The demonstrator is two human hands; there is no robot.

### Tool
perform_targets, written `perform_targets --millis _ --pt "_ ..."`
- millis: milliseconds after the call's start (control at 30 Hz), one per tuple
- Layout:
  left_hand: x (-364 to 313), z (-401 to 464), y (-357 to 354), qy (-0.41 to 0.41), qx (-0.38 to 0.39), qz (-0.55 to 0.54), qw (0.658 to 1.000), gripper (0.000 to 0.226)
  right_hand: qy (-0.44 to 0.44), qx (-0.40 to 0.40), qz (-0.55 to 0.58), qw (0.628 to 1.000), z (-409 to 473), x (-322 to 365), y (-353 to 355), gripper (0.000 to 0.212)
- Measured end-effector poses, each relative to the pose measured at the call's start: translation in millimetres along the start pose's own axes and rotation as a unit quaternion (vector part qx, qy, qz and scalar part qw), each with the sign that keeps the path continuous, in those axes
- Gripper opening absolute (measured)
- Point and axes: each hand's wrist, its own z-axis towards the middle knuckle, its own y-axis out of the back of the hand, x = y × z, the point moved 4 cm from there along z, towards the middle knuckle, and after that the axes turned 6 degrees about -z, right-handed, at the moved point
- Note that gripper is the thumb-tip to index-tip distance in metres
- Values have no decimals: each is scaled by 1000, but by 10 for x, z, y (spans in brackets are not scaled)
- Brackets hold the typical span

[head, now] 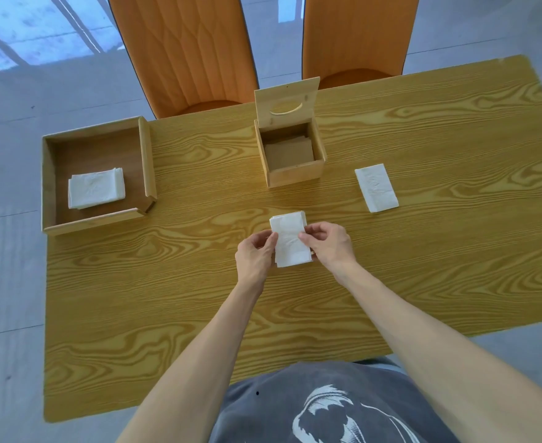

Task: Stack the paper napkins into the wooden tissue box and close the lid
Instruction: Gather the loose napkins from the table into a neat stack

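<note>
Wood-grain table filled the view; at twelve o'clock stood the wooden tissue box, lid upright; at six o'clock of it, left hand and right hand pinched a napkin stack by its long edges; soft, light, floppy paper probably best held there, squared.

Table: yellow wood-grain top, rectangular.
Chairs: two, orange, padded backs, at the far edge; left chair, right chair.
Floor: pale grey tiles, glossy, window reflection at upper left.
Shirt: grey, white print.
</note>
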Motion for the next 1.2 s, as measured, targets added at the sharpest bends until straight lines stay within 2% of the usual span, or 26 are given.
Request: perform_targets --millis 367,833,1067,1200 --pt "-6 8 -11 -6 -30 30 999 29 -2 -77 -123 989 78 -16 -3 19" --pt "-21 6 -44 -14 -55 70 996 27 3 -60 -181 982 96 10 159 18" --pt "-30 6 -63 -8 -59 84 995 27 9 -162 -168 972 415 157 816 17" --pt "-51 -3 -77 -1 -56 78 995 27 -16 -211 -189 959 660 141 1163 29"
